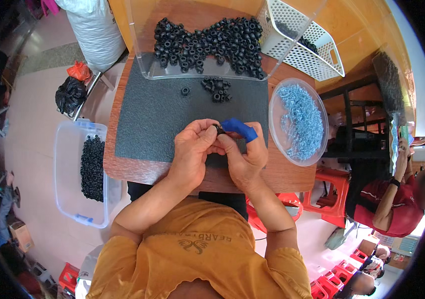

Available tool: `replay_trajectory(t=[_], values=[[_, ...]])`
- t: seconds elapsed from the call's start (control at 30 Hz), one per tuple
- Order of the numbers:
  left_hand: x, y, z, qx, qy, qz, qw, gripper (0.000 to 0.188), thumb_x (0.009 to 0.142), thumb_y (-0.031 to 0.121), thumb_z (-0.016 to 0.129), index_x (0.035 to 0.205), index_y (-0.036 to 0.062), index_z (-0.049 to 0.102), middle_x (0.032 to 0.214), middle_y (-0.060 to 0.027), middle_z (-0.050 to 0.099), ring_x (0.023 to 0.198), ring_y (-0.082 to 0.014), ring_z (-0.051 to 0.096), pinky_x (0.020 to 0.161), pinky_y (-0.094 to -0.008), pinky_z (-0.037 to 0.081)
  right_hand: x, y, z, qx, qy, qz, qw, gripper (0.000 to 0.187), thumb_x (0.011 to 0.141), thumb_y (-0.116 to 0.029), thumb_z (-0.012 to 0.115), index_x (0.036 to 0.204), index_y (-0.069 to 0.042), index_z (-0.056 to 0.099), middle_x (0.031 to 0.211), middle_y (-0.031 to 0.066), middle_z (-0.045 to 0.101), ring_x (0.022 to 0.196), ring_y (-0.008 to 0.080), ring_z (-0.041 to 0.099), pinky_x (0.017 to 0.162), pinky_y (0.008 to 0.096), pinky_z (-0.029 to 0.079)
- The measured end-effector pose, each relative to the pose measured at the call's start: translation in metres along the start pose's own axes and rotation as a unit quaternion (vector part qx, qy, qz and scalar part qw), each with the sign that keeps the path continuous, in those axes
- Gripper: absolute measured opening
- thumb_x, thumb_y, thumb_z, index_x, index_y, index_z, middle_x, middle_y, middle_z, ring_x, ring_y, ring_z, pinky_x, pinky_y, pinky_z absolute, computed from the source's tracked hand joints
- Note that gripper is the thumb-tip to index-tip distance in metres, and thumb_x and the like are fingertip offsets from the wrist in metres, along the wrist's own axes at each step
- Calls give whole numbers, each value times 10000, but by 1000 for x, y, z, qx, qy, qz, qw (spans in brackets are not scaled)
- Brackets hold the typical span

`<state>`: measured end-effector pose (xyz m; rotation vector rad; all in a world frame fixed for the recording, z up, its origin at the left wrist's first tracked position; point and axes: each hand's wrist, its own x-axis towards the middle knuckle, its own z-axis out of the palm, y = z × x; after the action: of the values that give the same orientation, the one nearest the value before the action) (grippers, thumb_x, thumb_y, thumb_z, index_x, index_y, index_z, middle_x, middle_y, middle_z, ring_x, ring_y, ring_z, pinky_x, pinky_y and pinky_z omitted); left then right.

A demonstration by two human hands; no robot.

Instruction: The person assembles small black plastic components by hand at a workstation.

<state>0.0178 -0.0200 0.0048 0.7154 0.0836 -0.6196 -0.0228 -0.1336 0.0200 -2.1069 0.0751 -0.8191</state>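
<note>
Above the near part of a dark grey mat (145, 114), my two hands meet around a small black ring-shaped part (219, 129), mostly covered by fingers. My left hand (191, 152) pinches it from the left with thumb and fingertips. From the other side my right hand (246, 158) closes on the same part; a blue cover (237, 128) wraps its index finger. Beyond the hands lie a small cluster of similar black parts (216, 89) and a single black part (185, 91). A clear bin at the back holds a heap of black parts (207, 45).
Right of the mat sits a round clear tray (275, 135) of small bluish pieces. Behind it stands a white perforated basket (302, 56). A clear box (69, 182) with black rings is at left, near a white sack (94, 35). Red stools (341, 192) and a co-worker (389, 209) are right.
</note>
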Motion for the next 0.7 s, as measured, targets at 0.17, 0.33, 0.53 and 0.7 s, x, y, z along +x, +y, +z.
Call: replay_trajectory(t=[0.17, 0.33, 0.53, 0.7], values=[[-3, -2, -1, 23, 9, 35, 999, 176, 898, 101, 565, 1055, 23, 544, 963, -44, 609, 849, -123, 582, 729, -265, 479, -1, -3, 1, -35, 1, -73, 997, 230, 680, 4, 697, 898, -31, 632, 842, 105, 625, 747, 281, 569, 633, 346, 455], [-5, -2, -2, 25, 2, 34, 999, 196, 886, 107, 588, 1054, 16, 544, 954, -35, 605, 851, -112, 579, 733, -260, 477, 1, -7, -5, -31, -16, -86, 996, 236, 669, -4, 704, 891, -22, 629, 856, 107, 632, 741, 287, 566, 626, 353, 457], [-10, -5, -3, 49, -9, 69, 996, 210, 876, 90, 601, 1048, -12, 537, 916, -48, 599, 789, -113, 583, 700, -239, 485, 9, -10, -18, -44, -86, -107, 990, 247, 655, -20, 719, 886, -34, 632, 828, 101, 622, 729, 284, 562, 612, 351, 456], [-13, -8, -6, 126, -10, 108, 986, 204, 872, 79, 604, 1037, -25, 542, 869, -60, 601, 716, -113, 585, 666, -226, 490, 12, -11, -28, 37, -145, -26, 988, 238, 635, -22, 735, 854, -41, 645, 786, 95, 608, 694, 270, 565, 585, 339, 447]])
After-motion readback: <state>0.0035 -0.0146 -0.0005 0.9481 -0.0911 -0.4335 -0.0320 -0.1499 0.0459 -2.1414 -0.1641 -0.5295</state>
